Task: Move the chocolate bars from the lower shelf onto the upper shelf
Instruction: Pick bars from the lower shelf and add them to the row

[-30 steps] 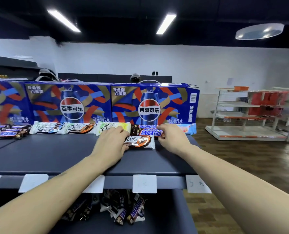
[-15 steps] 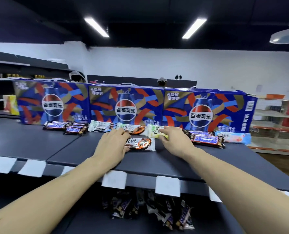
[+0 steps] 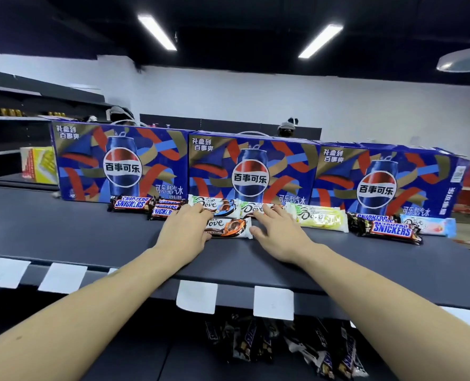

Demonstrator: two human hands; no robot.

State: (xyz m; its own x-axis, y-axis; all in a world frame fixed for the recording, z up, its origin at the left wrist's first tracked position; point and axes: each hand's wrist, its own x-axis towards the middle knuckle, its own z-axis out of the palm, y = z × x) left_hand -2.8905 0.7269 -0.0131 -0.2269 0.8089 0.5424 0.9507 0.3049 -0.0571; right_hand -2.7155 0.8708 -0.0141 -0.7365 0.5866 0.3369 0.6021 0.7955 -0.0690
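On the dark upper shelf (image 3: 91, 237) a row of chocolate bars lies in front of three Pepsi boxes. A brown and orange Dove bar (image 3: 229, 229) lies flat between my hands. My left hand (image 3: 185, 229) rests on its left end with fingers spread. My right hand (image 3: 279, 235) lies flat, fingers apart, touching its right end and the Dove bar (image 3: 251, 209) behind. A yellow-green Dove bar (image 3: 320, 217) and Snickers bars (image 3: 390, 229) lie to the right, more Snickers (image 3: 130, 204) to the left. Several bars (image 3: 291, 347) remain piled on the lower shelf.
Three blue Pepsi boxes (image 3: 253, 171) stand along the back of the upper shelf. White price tags (image 3: 273, 302) hang on its front edge. A pale blue and pink bar (image 3: 431, 225) lies at the far right. A yellow carton (image 3: 38, 165) sits on a shelf at left.
The view has swung left and nearer. My right hand let go of the yellow-green Dove bar, which now lies in the row, and came to the brown Dove bar's right end.
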